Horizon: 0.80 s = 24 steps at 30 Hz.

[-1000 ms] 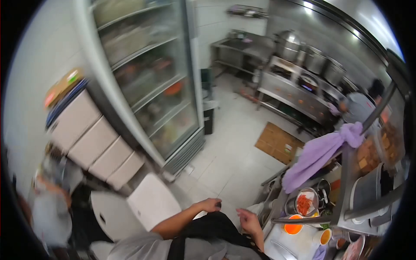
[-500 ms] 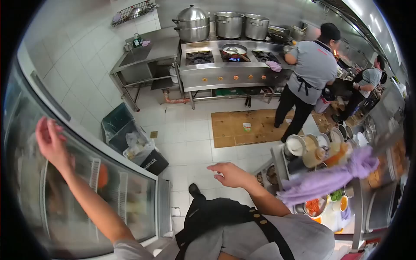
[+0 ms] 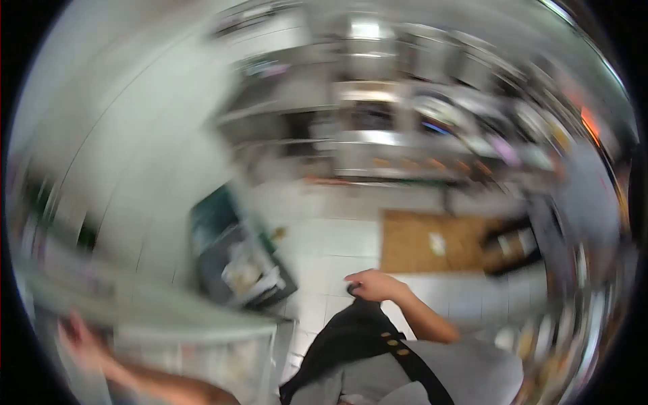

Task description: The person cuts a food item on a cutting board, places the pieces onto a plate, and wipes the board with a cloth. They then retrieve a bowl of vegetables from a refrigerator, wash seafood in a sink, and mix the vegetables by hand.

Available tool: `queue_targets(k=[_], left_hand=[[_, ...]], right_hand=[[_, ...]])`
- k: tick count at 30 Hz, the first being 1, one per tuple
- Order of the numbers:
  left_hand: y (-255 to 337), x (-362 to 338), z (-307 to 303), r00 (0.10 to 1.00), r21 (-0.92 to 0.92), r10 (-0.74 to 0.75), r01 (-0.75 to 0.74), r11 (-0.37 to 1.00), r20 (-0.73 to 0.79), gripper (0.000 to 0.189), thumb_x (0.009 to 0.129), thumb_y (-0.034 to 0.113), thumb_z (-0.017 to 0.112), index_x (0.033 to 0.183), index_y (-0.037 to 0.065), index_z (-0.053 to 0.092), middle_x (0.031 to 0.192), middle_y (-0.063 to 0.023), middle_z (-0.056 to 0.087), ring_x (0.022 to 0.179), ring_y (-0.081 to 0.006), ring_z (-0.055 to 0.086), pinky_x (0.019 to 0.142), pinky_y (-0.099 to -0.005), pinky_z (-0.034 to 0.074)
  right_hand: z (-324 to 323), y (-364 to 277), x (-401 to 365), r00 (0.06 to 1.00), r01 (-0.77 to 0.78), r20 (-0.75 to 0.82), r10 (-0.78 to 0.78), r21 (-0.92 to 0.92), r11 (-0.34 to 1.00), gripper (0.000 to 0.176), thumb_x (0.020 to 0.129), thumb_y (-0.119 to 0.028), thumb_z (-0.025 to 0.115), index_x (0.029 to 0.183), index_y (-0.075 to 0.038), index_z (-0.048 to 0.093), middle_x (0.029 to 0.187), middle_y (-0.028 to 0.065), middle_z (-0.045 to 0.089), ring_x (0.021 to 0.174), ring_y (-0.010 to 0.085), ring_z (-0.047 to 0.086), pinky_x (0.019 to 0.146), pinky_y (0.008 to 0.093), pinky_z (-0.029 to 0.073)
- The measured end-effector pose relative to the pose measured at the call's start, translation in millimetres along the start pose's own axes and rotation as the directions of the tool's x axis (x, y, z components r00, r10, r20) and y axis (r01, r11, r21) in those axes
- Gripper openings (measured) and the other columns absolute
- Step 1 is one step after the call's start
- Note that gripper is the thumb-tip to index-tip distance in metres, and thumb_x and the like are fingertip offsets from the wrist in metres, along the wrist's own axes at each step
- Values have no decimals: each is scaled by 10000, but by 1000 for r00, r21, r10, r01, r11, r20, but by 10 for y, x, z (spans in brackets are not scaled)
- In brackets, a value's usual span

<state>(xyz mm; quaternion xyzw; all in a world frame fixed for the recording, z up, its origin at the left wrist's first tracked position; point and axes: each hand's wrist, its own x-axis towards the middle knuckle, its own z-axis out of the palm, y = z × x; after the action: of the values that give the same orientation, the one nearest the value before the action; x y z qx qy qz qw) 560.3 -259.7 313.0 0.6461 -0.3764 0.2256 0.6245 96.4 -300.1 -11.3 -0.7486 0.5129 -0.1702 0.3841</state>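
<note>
Motion blur smears much of the head view. My left hand (image 3: 84,341) is at the lower left, beside the glass-fronted cabinet (image 3: 275,358); its fingers are too smeared to make out. White racks and pale, blurred items show behind the glass. In front of my body, over the black apron (image 3: 337,337), my right hand (image 3: 376,285) hovers with thumb and forefinger apart and nothing between them. The dark tip of my shoe shows just behind its fingers.
A dark crate (image 3: 209,270) with plastic bags inside stands on the tiled floor ahead. Beyond are a steel stove (image 3: 378,155) with pots and a brown mat (image 3: 412,236). A person in grey (image 3: 587,196) stands at the right, above a blurred shelf of containers.
The view has swung left, so the stove, mat and person sit further right. My left hand appears lower against the cabinet. My right hand stays in front of my body.
</note>
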Motion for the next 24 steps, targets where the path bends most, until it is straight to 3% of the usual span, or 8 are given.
queue_targets(k=[2, 7, 9, 12, 15, 18, 22, 24], left_hand=[[-61, -29, -183, 976, 86, -195, 187, 979, 96, 205, 815, 216, 636, 868, 26, 580, 716, -34, 577, 586, -113, 491, 511, -237, 375], [668, -658, -466, 947, 323, 156, -59, 944, -282, 208, 746, 133, 664, 708, 22, 492, 603, 17, 416, 562, -70, 363, 500, -232, 329], [1064, -1110, -745, 933, 265, 133, -42, 963, -334, 241, 810, 143, 648, 681, 35, 475, 602, 58, 379, 560, -38, 328, 481, -210, 278], [1416, -1592, -1383, 846, 289, 184, -37, 957, -501, 285, 913, 191, 554, 676, 50, 483, 644, 91, 368, 582, -13, 311, 494, -191, 238], [1592, -2034, -2192, 639, 451, 346, 0, 893, -686, 352, 959, 318, 441, 753, 58, 558, 649, 79, 421, 602, -13, 342, 508, -186, 261], [1612, -2649, -3207, 727, 301, 242, -51, 952, -642, 324, 974, 320, 375, 917, 66, 569, 725, 18, 531, 615, -48, 493, 507, -203, 390], [1451, -3166, -3475, 735, -35, 18, -56, 998, -678, 514, 924, 292, 437, 1286, -64, 358, 1166, -226, 536, 1106, -300, 518, 749, -321, 504], [1008, -3928, -3949, 713, -203, -285, 201, 958, -641, 532, 917, 282, 417, 1307, -71, 349, 1282, -247, 453, 1223, -310, 420, 900, -378, 436]], right_hand=[[-335, 9, 659, 976, 166, 105, -190, 206, 964, 398, 776, -40, 578, 1172, -71, 554, 922, 124, 649, 834, 215, 622, 726, 327, 503], [-465, -1017, 2142, 812, 470, 191, -551, 344, 813, 325, 780, 46, 568, 1094, -33, 589, 937, 113, 647, 799, 183, 631, 709, 292, 509], [-289, -1928, 2335, 657, 675, -67, -751, 496, 546, 292, 792, 69, 537, 1065, -20, 592, 924, 116, 644, 747, 182, 630, 685, 282, 509], [-254, -3545, 1725, 182, 864, 23, -983, 474, 172, 187, 846, -9, 514, 1004, 19, 609, 950, 108, 630, 819, 131, 609, 696, 255, 490], [294, -4830, 1274, -131, 908, -275, -952, 352, -226, 309, 789, -29, 496, 1076, 67, 557, 1094, 236, 570, 1057, 368, 527, 923, 394, 411], [443, -5888, 1086, 41, 995, 233, -972, -95, 19, 527, 746, -156, 580, 1177, 115, 445, 1166, 318, 468, 1171, 410, 417, 997, 433, 345], [978, -6543, 1389, 477, 863, 17, -879, -196, 465, 698, 756, -245, 598, 1266, 121, 293, 1325, 368, 200, 1181, 487, 362, 980, 476, 347], [1215, -6729, 1684, 519, 828, -48, -853, -219, 516, 682, 750, -258, 596, 1248, 123, 328, 1269, 311, 372, 1156, 428, 433, 950, 458, 386]])
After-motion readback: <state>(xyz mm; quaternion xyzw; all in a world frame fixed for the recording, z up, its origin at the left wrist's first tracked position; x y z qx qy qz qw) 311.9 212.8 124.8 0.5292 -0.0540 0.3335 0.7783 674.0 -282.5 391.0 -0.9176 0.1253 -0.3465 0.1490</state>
